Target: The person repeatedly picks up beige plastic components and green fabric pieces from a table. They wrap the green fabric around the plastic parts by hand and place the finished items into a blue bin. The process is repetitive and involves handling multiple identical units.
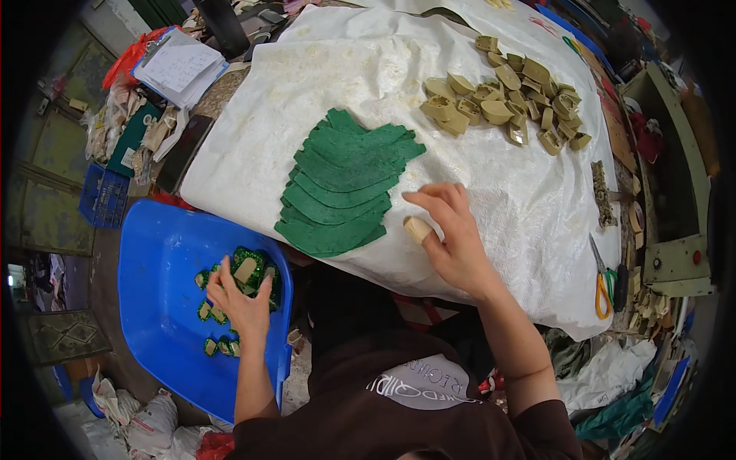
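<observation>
My left hand [239,300] reaches into a blue plastic tub [165,261] at my left and grips a shoe heel wrapped in green glitter material [249,270]; several more green-covered heels lie around it in the tub. My right hand [451,234] rests on the white-covered table [368,69] with its fingers spread, and its thumb wears a tan taped cover. Just left of that hand lies a fanned stack of green cut pieces [341,184]. A pile of bare tan heels [506,96] sits farther back on the right.
Orange-and-green-handled scissors [602,280] lie near the table's right edge. A clipboard with paper [180,67] sits at the back left, a blue crate [103,198] on the floor at the left. Scraps and bags crowd the floor around me.
</observation>
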Motion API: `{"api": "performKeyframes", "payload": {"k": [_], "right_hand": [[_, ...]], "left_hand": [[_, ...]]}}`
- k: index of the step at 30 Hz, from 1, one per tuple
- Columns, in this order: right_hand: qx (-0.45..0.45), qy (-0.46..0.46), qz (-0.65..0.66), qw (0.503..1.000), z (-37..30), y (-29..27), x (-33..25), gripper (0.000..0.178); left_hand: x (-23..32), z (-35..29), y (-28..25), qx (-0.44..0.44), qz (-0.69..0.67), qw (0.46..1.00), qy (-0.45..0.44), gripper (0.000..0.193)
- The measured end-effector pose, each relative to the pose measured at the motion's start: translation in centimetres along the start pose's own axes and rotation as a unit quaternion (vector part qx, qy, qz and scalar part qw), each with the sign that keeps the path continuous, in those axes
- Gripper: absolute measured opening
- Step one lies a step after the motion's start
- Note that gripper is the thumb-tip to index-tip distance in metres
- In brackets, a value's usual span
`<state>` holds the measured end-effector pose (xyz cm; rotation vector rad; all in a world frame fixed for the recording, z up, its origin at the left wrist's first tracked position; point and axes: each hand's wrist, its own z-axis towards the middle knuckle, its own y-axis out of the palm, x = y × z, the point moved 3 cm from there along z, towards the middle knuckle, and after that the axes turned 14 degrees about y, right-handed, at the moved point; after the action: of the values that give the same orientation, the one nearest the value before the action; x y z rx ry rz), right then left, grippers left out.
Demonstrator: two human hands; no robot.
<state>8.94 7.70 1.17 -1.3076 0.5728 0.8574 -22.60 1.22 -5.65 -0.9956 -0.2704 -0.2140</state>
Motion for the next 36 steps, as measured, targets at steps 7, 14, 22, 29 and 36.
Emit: {"api": "performKeyframes", "payload": {"k": [7,14,22,29,36], "right_hand": [[0.042,-0.055,-0.120,0.990,5.5,2.5,-1.9,0.026],[0.012,-0.049,-0.221,0.974,7.4,5.1,-0.6,0.023],[-0.069,0.065,0.037,0.995,7.2,2.3,1.1,0.015],[0.029,0.159,0.275,0.948,6.8,0.7,2.6,0.013],[-0.048,0.101,0.169,0.979,7.1,1.9,-0.2,0.017]], "left_hand": [[6.5,5.6,-0.4,0.003,-0.209,0.969,0.131,0.035],[11.3,7.9,1.3,-0.041,-0.276,0.909,0.310,0.031],[12.0,7.5,3.8,-0.112,-0.193,0.916,0.335,0.037],[12.0,6.9,3.9,-0.134,-0.182,0.917,0.329,0.041],[11.5,6.8,3.3,-0.085,-0.208,0.923,0.311,0.038]]}}
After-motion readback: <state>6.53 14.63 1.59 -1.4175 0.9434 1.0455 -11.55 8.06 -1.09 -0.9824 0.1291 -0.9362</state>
